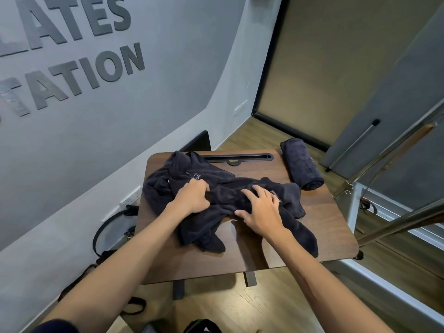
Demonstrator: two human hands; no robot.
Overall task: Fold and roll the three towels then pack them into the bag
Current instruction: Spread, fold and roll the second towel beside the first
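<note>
A heap of crumpled dark towels (pixel 216 188) lies across the middle of the small brown table (pixel 324 224). My left hand (pixel 192 195) has its fingers closed on a fold of the heap near a printed label. My right hand (pixel 262 207) presses on the heap's right part, fingers spread and curled into the cloth. One dark towel, rolled tight (pixel 301 163), rests at the table's far right corner, apart from both hands. A dark bag (pixel 201 326) shows only partly at the bottom edge, on the floor.
A black slot with a handle (pixel 237 157) runs along the table's far edge. The grey wall stands close on the left, with black straps (pixel 105 227) hanging by a socket. Metal-framed equipment (pixel 389 212) stands right of the table. The floor is wood.
</note>
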